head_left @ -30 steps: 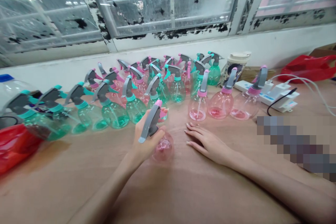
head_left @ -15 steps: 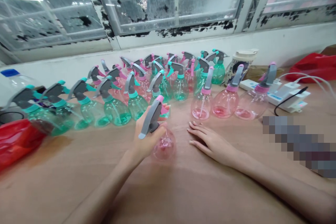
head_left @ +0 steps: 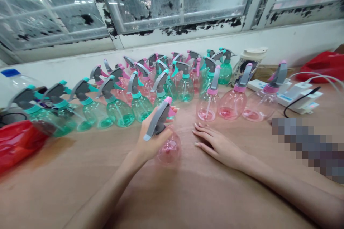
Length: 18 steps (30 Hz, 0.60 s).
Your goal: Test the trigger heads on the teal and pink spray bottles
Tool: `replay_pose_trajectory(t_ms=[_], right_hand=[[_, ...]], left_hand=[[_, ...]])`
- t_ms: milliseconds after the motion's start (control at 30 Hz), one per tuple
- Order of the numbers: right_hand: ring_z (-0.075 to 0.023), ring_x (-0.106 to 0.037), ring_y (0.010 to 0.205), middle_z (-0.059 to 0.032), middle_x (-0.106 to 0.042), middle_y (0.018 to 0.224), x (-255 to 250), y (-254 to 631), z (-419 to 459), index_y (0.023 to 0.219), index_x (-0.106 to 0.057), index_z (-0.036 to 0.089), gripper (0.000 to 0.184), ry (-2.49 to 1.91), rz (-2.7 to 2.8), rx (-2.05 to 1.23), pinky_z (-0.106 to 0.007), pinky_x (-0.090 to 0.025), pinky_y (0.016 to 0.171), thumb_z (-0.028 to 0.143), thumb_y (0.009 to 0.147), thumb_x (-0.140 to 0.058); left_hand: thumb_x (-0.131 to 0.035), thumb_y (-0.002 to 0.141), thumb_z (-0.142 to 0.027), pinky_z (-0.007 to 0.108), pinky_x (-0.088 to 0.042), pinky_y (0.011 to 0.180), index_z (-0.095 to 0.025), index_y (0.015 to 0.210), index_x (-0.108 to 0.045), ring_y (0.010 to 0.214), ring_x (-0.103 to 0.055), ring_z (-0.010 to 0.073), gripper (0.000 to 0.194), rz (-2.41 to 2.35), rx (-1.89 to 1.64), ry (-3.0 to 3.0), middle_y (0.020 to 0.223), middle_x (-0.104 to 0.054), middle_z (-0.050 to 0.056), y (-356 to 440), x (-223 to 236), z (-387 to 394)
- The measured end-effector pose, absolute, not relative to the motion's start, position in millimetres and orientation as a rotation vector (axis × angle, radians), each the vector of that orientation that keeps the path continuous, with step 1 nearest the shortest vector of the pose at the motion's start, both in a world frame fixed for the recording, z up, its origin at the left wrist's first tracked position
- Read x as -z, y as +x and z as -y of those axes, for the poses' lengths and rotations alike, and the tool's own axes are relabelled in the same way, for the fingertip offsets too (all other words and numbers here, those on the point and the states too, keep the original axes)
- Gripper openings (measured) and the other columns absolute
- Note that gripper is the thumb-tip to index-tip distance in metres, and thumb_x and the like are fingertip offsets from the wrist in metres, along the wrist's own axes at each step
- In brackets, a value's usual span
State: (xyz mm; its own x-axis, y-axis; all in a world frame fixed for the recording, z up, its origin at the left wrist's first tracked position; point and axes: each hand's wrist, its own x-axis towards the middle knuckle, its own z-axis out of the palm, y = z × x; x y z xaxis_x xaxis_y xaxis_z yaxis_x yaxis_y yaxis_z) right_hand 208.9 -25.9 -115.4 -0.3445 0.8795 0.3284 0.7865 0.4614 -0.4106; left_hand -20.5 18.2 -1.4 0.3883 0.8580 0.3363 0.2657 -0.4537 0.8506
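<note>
Green bottles (head_left: 121, 113) stand beyond the left hand (head_left: 147, 146), which grips a pink sprayer (head_left: 170, 149); right hand (head_left: 220, 146) lies spread.

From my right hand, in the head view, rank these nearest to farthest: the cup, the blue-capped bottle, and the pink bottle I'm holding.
From your right hand:
1. Pink bottle, just to its left, in your left hand.
2. Cup, farther back, behind the pink bottles on the right.
3. Blue-capped bottle, at the far left.
</note>
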Motion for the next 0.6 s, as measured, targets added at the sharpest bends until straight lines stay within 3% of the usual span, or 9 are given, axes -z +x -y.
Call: replay_pose_trajectory(t_ms=[100,233,333,533,600], right_hand=[[-0.0275,-0.042,0.136,-0.0136,-0.049,0.145,114.6,208.8,25.9,0.134,-0.056,0.016,0.047,-1.393,2.219,-0.249,-0.050,-0.036,0.112,0.043,0.097,-0.045],[-0.0275,-0.041,0.137,-0.0141,-0.049,0.145,113.2,208.4,26.1,0.133,-0.056,0.015,0.047,-1.400,2.226,-0.254,-0.049,-0.035,0.113,0.043,0.097,-0.045],[-0.0272,-0.041,0.137,-0.0140,-0.049,0.145,113.2,208.4,25.9,0.133,-0.056,0.015,0.047,-1.398,2.232,-0.249,-0.049,-0.036,0.113,0.043,0.098,-0.044],[-0.0272,-0.042,0.136,-0.0134,-0.050,0.144,114.7,209.5,25.7,0.133,-0.056,0.017,0.046,-1.383,2.213,-0.253,-0.050,-0.036,0.112,0.043,0.097,-0.045],[-0.0271,-0.042,0.136,-0.0137,-0.050,0.145,114.6,209.6,25.9,0.134,-0.056,0.016,0.047,-1.384,2.213,-0.258,-0.049,-0.036,0.112,0.043,0.097,-0.045]], left_hand=[[-0.054,0.073,-0.023,0.032,-0.054,0.076,-0.023,0.104,-0.061,0.089,-0.067,0.0209,0.032,-0.958,-1.059,1.932,0.108,-0.066,0.005,-21.6,-0.1,-17.4],[-0.055,0.075,-0.027,0.031,-0.051,0.068,-0.021,0.087,-0.059,0.076,-0.063,0.0187,0.014,-0.985,-1.105,1.956,0.084,-0.064,0.002,-23.9,1.0,-17.0],[-0.056,0.076,-0.031,0.030,-0.050,0.065,-0.021,0.080,-0.059,0.074,-0.062,0.0187,0.011,-1.021,-1.107,1.973,0.079,-0.063,0.002,-25.1,2.0,-16.4],[-0.056,0.076,-0.024,0.034,-0.054,0.083,-0.024,0.109,-0.062,0.094,-0.065,0.0206,0.033,-0.969,-1.115,1.963,0.113,-0.066,0.004,-24.3,3.3,-15.4],[-0.057,0.076,-0.022,0.035,-0.055,0.083,-0.025,0.116,-0.060,0.093,-0.066,0.0205,0.040,-0.944,-1.127,1.962,0.115,-0.066,0.004,-24.2,5.0,-16.4]])
